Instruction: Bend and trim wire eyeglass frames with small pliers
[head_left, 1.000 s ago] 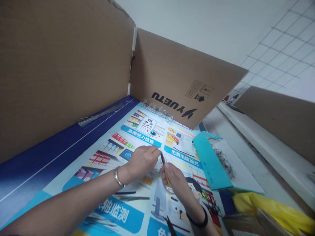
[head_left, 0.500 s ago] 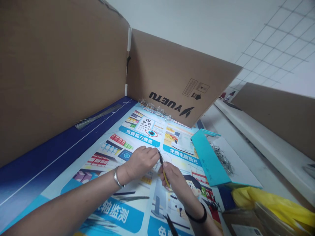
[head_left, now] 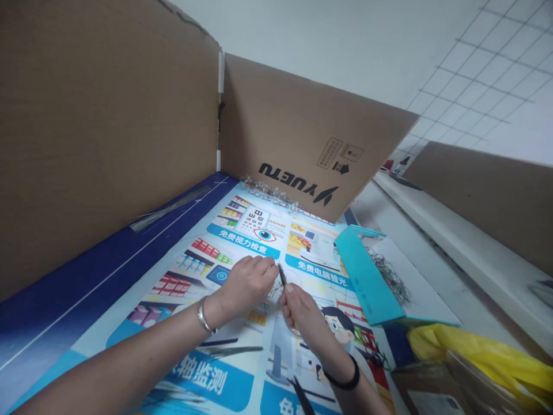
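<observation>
My left hand (head_left: pixel 250 282), with a silver bangle at the wrist, is closed in a pinch over the printed sheet. A thin wire seems to run from its fingertips, mostly hidden by the fingers. My right hand (head_left: pixel 302 308), with a black band at the wrist, is wrapped round small pliers (head_left: pixel 282 274). Their dark jaws point up and away, close beside the left fingertips. A faint thin loop shows just beyond the right hand. Loose straight wires (head_left: pixel 231 350) lie on the sheet below the hands. Near the bottom edge is a dark pointed tool (head_left: pixel 300 395).
Cardboard panels (head_left: pixel 302 115) stand at the left and back. Small shiny wire pieces (head_left: pixel 268 190) line the back panel's foot. At right, an open turquoise box (head_left: pixel 363 276) holds tangled wire (head_left: pixel 389 276). A yellow plastic bag (head_left: pixel 470 357) lies nearer. More wires (head_left: pixel 173 207) lie at left.
The view has shifted slightly. Both hands stay close together; the right hand has turned a little, so the pliers' yellow handle is now mostly covered.
</observation>
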Demonstrator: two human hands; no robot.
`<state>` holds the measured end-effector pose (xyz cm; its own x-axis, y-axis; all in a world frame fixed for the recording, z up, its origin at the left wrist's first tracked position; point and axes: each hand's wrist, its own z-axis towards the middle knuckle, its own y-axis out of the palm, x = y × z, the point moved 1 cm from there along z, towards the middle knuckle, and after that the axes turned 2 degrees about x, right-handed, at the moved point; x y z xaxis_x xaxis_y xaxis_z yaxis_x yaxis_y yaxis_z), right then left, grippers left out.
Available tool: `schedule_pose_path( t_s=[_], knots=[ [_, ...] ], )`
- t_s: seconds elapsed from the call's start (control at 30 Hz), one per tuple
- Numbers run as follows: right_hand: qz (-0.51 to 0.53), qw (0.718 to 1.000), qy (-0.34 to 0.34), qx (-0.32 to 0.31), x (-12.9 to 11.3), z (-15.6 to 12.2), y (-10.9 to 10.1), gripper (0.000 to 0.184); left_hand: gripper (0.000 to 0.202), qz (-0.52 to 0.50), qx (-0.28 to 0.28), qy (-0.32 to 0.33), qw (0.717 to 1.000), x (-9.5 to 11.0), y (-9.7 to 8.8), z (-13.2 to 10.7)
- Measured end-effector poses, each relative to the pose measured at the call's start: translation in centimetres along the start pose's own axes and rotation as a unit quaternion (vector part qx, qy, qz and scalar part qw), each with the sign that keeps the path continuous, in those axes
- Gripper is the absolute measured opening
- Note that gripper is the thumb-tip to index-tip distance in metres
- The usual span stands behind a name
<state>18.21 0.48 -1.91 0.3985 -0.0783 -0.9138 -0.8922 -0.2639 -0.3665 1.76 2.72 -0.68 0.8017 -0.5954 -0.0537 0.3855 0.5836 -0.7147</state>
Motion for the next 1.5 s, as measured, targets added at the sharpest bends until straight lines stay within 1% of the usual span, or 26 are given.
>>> schedule_pose_path(
  t_s=[0.07, 0.1, 0.17, 0.2, 0.27, 0.33, 0.4, 0.47, 0.53, 0.57, 0.63, 0.7, 0.8, 1.03, 1.27, 1.37, 1.5],
  knots=[
    [-0.006, 1.0, 0.006, -0.01, -0.1, 0.1, -0.2, 0.043, 0.013, -0.008, -0.014, -0.023, 1.0, 0.0, 0.1, 0.1],
    [-0.027, 1.0, 0.003, -0.013, -0.2, 0.1, -0.3, 0.043, 0.013, -0.012, -0.02, -0.033, 0.999, -0.1, 0.1, 0.1],
    [-0.117, 0.993, -0.023, 0.002, -0.4, 0.1, -0.8, 0.041, 0.013, -0.018, -0.033, -0.052, 0.998, -0.3, 0.1, 0.2],
    [-0.18, 0.983, -0.043, 0.016, -0.5, 0.1, -1.1, 0.04, 0.013, -0.021, -0.041, -0.06, 0.997, -0.4, 0.1, 0.3],
    [-0.303, 0.948, -0.086, 0.051, -0.8, 0.0, -1.8, 0.038, 0.011, -0.024, -0.06, -0.069, 0.995, -0.8, -0.2, 0.5],
    [-0.391, 0.905, -0.141, 0.084, -1.2, -0.1, -2.5, 0.034, 0.011, -0.023, -0.077, -0.077, 0.994, -1.1, -0.6, 0.8],
    [-0.461, 0.853, -0.208, 0.129, -1.7, -0.4, -3.0, 0.03, 0.012, -0.021, -0.09, -0.083, 0.992, -1.3, -1.0, 1.0],
    [-0.522, 0.792, -0.261, 0.18, -2.4, -0.8, -3.3, 0.028, 0.013, -0.019, -0.095, -0.085, 0.992, -1.4, -1.3, 1.2],
    [-0.566, 0.743, -0.281, 0.22, -3.0, -1.2, -3.4, 0.025, 0.014, -0.018, -0.092, -0.085, 0.992, -1.4, -1.5, 1.3],
    [-0.58, 0.727, -0.285, 0.232, -3.3, -1.4, -3.4, 0.024, 0.014, -0.017, -0.091, -0.083, 0.992, -1.4, -1.6, 1.3],
    [-0.596, 0.706, -0.292, 0.246, -3.8, -1.7, -3.4, 0.021, 0.014, -0.018, -0.092, -0.073, 0.993, -1.3, -1.6, 1.3],
    [-0.606, 0.694, -0.297, 0.249, -4.0, -1.9, -3.3, 0.021, 0.014, -0.022, -0.094, -0.056, 0.994, -1.2, -1.6, 1.4],
    [-0.618, 0.688, -0.29, 0.246, -4.2, -2.1, -3.3, 0.022, 0.014, -0.023, -0.096, -0.027, 0.995, -1.1, -1.8, 1.4],
    [-0.635, 0.684, -0.273, 0.233, -4.7, -2.5, -3.3, 0.018, 0.013, -0.007, -0.096, 0.023, 0.995, -0.7, -2.4, 1.6],
    [-0.633, 0.682, -0.283, 0.234, -5.0, -2.6, -3.2, 0.019, 0.014, -0.003, -0.101, 0.081, 0.992, -0.6, -2.7, 1.7],
    [-0.626, 0.685, -0.29, 0.234, -5.0, -2.7, -3.2, 0.018, 0.013, -0.005, -0.107, 0.101, 0.989, -0.5, -2.7, 1.6],
    [-0.626, 0.688, -0.283, 0.236, -4.8, -2.8, -3.3, 0.013, 0.012, 0.006, -0.104, 0.123, 0.987, -0.5, -2.4, 1.4]
  ],
)
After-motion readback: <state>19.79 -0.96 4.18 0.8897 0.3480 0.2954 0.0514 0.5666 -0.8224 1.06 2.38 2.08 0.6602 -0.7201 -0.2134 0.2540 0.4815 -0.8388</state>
